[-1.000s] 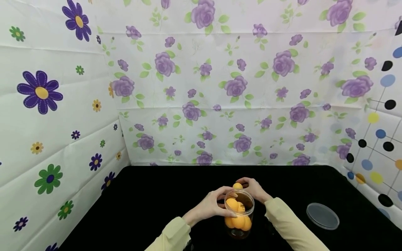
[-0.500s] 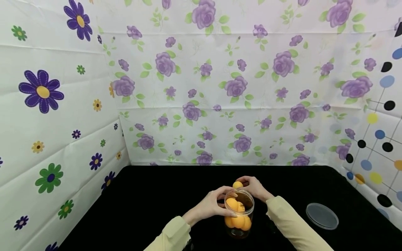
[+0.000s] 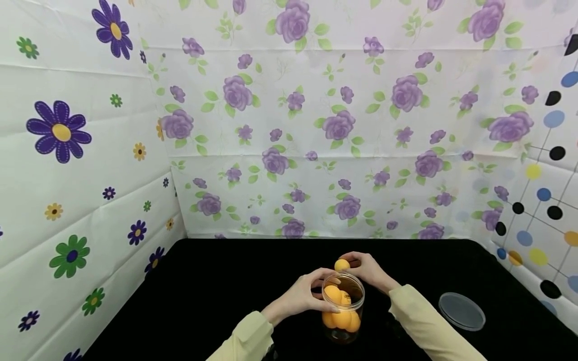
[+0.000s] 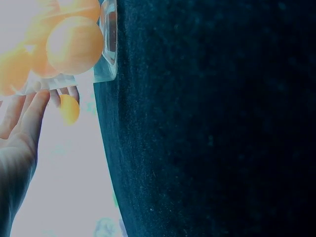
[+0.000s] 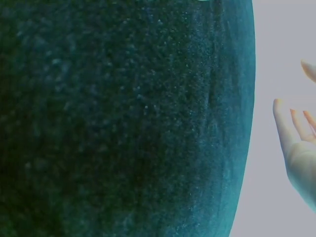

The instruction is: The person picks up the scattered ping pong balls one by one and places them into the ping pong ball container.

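Two hands are stretched forward: the jar (image 3: 344,306) is clasped by the left hand (image 3: 303,297), a ball (image 3: 341,264) is pinched above it by the right hand (image 3: 368,271).

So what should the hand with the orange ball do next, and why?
Probably lower the orange ball a little toward the person and let it drop into the clear jar. The right hand pinches it just beyond the jar's open rim, the left hand holds the jar, more orange balls lie inside, and the lid lies apart on the black table.
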`<act>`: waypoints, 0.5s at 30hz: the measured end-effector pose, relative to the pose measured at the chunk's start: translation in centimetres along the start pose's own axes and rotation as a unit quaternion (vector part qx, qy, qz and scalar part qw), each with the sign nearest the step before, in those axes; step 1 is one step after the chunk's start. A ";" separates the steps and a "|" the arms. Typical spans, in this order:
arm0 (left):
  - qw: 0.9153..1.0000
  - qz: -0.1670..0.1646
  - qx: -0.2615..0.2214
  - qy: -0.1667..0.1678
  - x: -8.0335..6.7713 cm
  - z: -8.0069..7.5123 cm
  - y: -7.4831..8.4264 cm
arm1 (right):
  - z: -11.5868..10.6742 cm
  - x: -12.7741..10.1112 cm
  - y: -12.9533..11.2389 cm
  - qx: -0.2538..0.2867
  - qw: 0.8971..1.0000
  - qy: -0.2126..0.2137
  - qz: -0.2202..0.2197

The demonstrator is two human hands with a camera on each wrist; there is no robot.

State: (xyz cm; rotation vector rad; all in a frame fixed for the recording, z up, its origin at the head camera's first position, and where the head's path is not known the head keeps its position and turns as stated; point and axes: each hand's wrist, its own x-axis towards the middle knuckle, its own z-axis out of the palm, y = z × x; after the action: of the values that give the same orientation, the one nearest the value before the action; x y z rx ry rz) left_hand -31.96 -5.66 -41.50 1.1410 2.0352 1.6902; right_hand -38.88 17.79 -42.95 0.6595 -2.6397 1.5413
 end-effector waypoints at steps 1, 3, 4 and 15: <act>1.000 0.000 0.000 0.000 0.0 0.0 0.0 | -0.1 -0.1 0.0 0.004 1.000 -0.003 -0.002; 1.000 0.002 0.000 0.000 0.1 0.0 0.0 | -0.3 -0.3 -0.1 0.013 1.000 -0.005 -0.008; 1.000 0.002 0.001 0.000 0.1 0.0 0.0 | -0.3 -0.4 -0.2 0.015 1.000 -0.006 -0.012; 1.000 0.007 -0.002 -0.006 0.0 0.0 0.0 | -1.6 -1.4 -2.2 0.055 0.998 -0.013 -0.034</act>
State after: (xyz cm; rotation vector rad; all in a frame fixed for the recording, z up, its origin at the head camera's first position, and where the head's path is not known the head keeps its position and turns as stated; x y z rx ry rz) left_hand -31.96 -5.63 -41.47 1.1648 2.0195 1.6896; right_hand -37.09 18.66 -40.62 0.7716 -2.5369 1.6788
